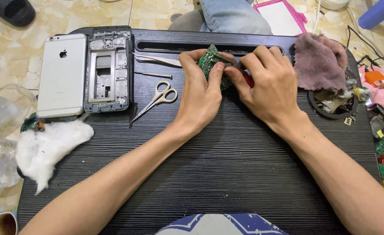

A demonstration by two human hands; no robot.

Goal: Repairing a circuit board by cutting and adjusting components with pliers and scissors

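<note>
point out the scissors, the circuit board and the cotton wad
scissors [158, 99], head view, on the pivot
circuit board [208, 58], head view, on its green face by the left hand
cotton wad [48, 146], head view, on its middle

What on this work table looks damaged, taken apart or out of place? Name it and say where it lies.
The phone frame at the table's far left is stripped to a bare shell, beside a silver phone lying face down. A torn tuft of white cotton hangs over the left edge. Scraps pile under the cloth at the right.

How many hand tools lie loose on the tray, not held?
3: tweezers near the slot, a thin screwdriver below them, scissors left of the left hand. Others may be hidden.
</note>
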